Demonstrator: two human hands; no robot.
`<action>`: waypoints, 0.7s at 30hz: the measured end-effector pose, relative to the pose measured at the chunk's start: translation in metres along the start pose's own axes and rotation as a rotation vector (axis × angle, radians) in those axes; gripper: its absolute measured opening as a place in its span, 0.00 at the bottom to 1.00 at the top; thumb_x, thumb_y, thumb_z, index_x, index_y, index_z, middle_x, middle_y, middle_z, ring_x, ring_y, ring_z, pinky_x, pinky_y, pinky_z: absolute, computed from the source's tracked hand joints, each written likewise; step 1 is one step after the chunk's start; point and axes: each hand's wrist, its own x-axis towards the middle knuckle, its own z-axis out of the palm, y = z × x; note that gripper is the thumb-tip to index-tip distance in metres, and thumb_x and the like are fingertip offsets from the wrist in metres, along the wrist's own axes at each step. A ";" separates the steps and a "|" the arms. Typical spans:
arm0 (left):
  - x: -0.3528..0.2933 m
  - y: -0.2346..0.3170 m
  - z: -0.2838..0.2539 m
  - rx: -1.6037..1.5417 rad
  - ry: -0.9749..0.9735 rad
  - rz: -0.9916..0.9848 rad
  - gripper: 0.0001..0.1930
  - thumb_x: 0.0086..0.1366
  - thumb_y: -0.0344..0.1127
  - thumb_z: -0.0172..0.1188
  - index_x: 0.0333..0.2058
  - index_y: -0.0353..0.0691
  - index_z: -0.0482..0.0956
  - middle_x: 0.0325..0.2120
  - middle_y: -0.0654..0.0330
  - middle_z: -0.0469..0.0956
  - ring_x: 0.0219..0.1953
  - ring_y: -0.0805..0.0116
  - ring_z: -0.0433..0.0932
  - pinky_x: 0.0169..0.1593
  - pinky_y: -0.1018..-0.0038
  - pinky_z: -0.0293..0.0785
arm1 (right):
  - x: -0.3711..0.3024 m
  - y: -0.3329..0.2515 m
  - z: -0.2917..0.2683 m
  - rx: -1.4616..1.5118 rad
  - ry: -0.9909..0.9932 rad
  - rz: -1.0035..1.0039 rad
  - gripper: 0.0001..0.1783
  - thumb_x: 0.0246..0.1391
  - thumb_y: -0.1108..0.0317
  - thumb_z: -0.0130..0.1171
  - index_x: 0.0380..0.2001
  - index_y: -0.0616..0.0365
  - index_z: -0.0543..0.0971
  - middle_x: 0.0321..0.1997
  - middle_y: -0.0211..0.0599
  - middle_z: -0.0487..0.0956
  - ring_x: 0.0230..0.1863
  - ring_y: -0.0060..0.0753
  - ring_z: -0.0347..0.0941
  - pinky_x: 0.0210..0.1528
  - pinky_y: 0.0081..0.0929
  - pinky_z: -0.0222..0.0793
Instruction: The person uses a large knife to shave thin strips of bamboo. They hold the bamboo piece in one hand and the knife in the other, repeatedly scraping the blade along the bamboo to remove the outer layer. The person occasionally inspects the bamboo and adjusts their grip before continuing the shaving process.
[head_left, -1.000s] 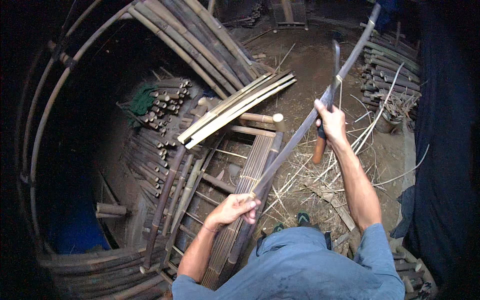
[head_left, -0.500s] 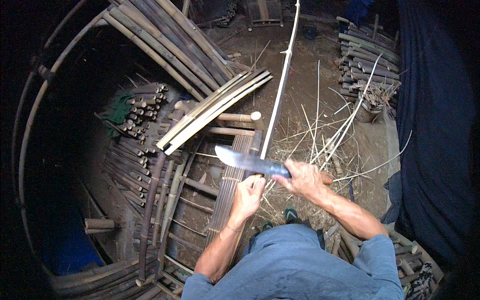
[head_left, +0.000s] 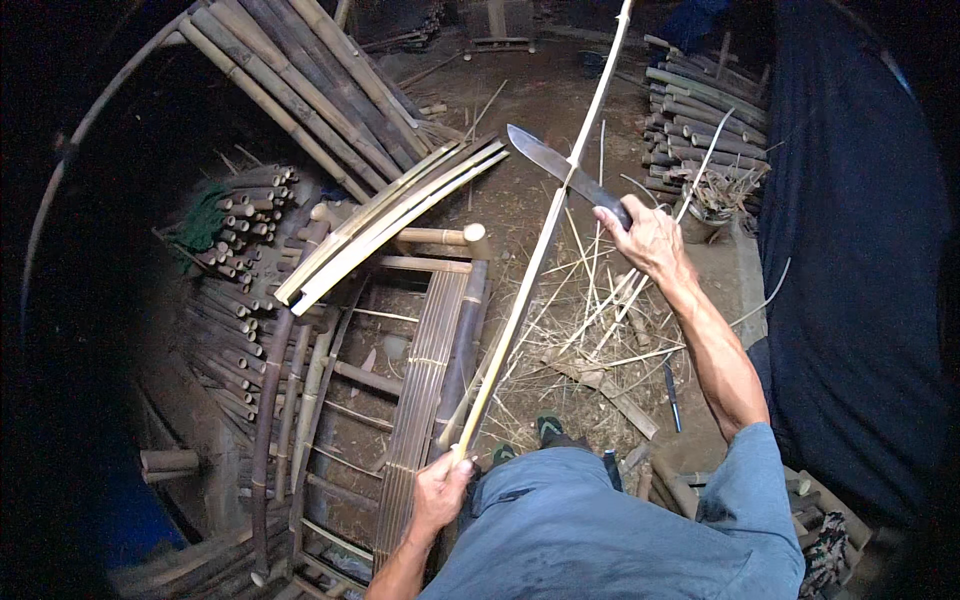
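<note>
Gripping the lower end of a long, pale bamboo strip, the left hand sits low in the frame, just left of centre, its fingers closed around the piece. The strip runs up from there on a slant, through the middle of the frame, to the top edge right of centre. Right hand, right of centre, is wrapped round the handle of a knife; its broad, dark blade points to the upper left and crosses the strip at a node. Cannot tell whether blade and strip touch there. Left of the strip, a bamboo frame with rungs stands at centre-left, a panel of thin slats along its right side. Several split bamboo lengths, pale on their cut faces, lie aslant across its upper end. Thick bamboo poles slope through the upper left; shorter cut poles are piled at the left, a green net by their upper end. Another stack of poles fills the upper right, with a container of scraps just below it. Loose slivers litter the earth floor right of the strip, and a flat board lies among them. Dark cloth hangs down the right edge. The person's blue-grey shirt fills the bottom centre.
</note>
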 end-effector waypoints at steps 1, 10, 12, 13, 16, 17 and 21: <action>-0.002 -0.005 -0.003 0.038 -0.003 -0.019 0.13 0.67 0.37 0.56 0.42 0.32 0.80 0.18 0.63 0.69 0.22 0.78 0.67 0.26 0.74 0.66 | -0.002 -0.003 0.001 0.001 -0.034 -0.014 0.34 0.56 0.32 0.47 0.31 0.57 0.76 0.19 0.52 0.78 0.25 0.57 0.78 0.29 0.49 0.72; -0.016 -0.031 -0.021 0.177 0.020 0.142 0.12 0.67 0.36 0.56 0.33 0.32 0.79 0.15 0.55 0.68 0.17 0.68 0.69 0.23 0.69 0.65 | 0.015 0.018 0.008 -0.027 0.130 -0.035 0.32 0.55 0.34 0.52 0.28 0.57 0.74 0.18 0.51 0.78 0.22 0.53 0.78 0.24 0.47 0.72; -0.019 -0.043 -0.026 0.183 0.010 0.088 0.12 0.66 0.37 0.56 0.33 0.32 0.80 0.15 0.53 0.70 0.18 0.66 0.72 0.24 0.68 0.66 | 0.007 0.013 0.012 -0.007 0.056 -0.204 0.31 0.55 0.34 0.52 0.30 0.56 0.74 0.18 0.52 0.77 0.23 0.56 0.78 0.26 0.49 0.72; -0.020 -0.047 -0.029 0.200 0.024 0.095 0.12 0.66 0.36 0.56 0.33 0.32 0.79 0.15 0.53 0.69 0.18 0.66 0.71 0.24 0.68 0.66 | 0.002 0.008 0.012 -0.070 0.093 -0.358 0.32 0.55 0.34 0.51 0.31 0.56 0.75 0.18 0.52 0.77 0.23 0.57 0.78 0.26 0.50 0.72; -0.025 -0.067 -0.038 0.236 0.032 0.110 0.12 0.64 0.38 0.57 0.32 0.32 0.79 0.14 0.53 0.69 0.17 0.65 0.71 0.23 0.68 0.66 | 0.043 0.040 -0.004 -0.179 0.115 -0.087 0.33 0.54 0.30 0.48 0.34 0.53 0.76 0.23 0.55 0.79 0.28 0.58 0.79 0.30 0.50 0.73; -0.029 -0.079 -0.044 0.284 0.013 0.099 0.13 0.64 0.39 0.57 0.32 0.32 0.80 0.14 0.53 0.69 0.17 0.65 0.71 0.23 0.67 0.66 | 0.057 0.053 -0.016 -0.206 0.108 -0.025 0.34 0.54 0.30 0.47 0.35 0.53 0.76 0.24 0.57 0.79 0.30 0.59 0.79 0.32 0.51 0.73; -0.064 -0.144 -0.065 0.385 0.018 0.025 0.15 0.64 0.43 0.57 0.32 0.34 0.80 0.14 0.54 0.70 0.16 0.64 0.70 0.24 0.67 0.67 | 0.091 0.082 -0.063 -0.239 0.193 0.049 0.39 0.55 0.27 0.41 0.36 0.55 0.77 0.29 0.60 0.80 0.36 0.64 0.78 0.39 0.54 0.73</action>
